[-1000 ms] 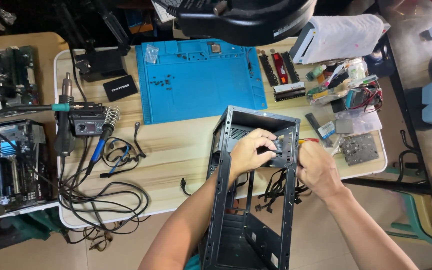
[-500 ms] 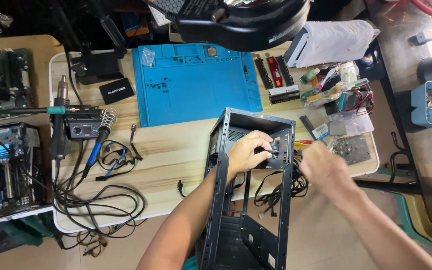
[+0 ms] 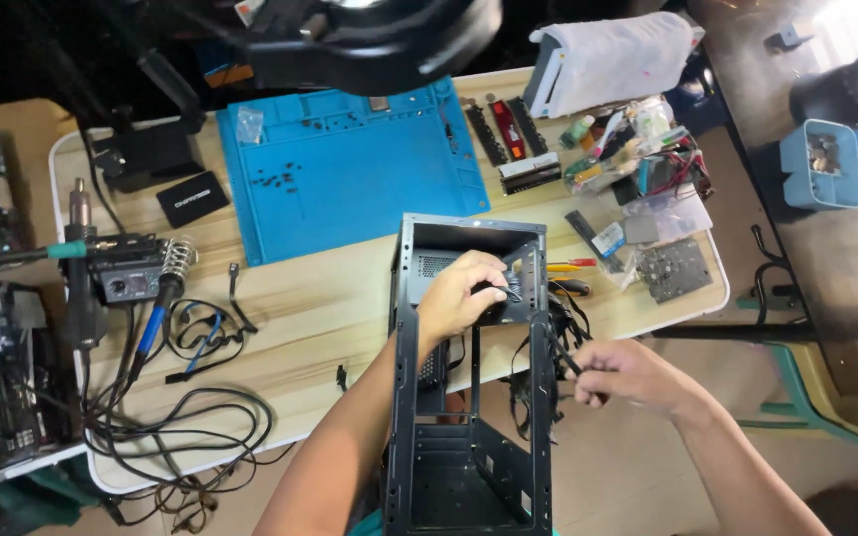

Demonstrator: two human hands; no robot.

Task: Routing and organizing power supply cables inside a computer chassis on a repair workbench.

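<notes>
- Computer case (image 3: 469,397), black bare metal frame, lies half on the wooden table (image 3: 330,318) with its near end hanging over the edge toward the person; seen from above it sits at about 6 o'clock of the blue work mat (image 3: 350,179). Open side faces up, probably so both hands can get inside.
- Left hand (image 3: 461,294) reaches into the far end of the case, fingers curled closed around a small dark part by the drive bracket (exactly what it pinches is too small to tell). Judged as steadying that part against the frame.
- Right hand (image 3: 628,375) is outside the case at about 3 o'clock of it, fingers pinched together on the black cables (image 3: 553,342) that trail from the frame; cables look pulled taut and clear of the opening.
- Soldering station (image 3: 131,283) and tangled leads sit at 9 o'clock, well apart from the case.
- Screwdrivers (image 3: 568,268) lie just beside the case's far right corner.
</notes>
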